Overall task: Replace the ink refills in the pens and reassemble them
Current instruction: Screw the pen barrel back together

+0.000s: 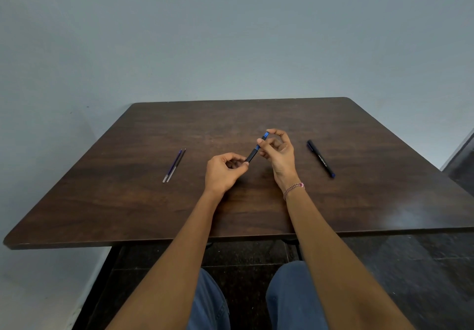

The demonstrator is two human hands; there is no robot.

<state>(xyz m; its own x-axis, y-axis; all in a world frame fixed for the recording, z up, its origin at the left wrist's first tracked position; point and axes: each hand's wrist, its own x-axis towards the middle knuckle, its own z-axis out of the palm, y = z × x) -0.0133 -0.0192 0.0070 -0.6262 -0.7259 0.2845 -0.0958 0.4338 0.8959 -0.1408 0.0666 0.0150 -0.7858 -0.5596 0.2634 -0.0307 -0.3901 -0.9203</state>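
Head cam: both hands are over the middle of the table [230, 214], left hand [223, 170] pinching the black end of a tilted pen [254, 153], right hand [278, 150] pinching its blue end. Two refills [174, 165] lie side by side off to the left, and a second pen [321, 158] lies well off to the right.

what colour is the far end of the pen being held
Blue, at the right hand; the rest of the pen is black. Head view shows it.
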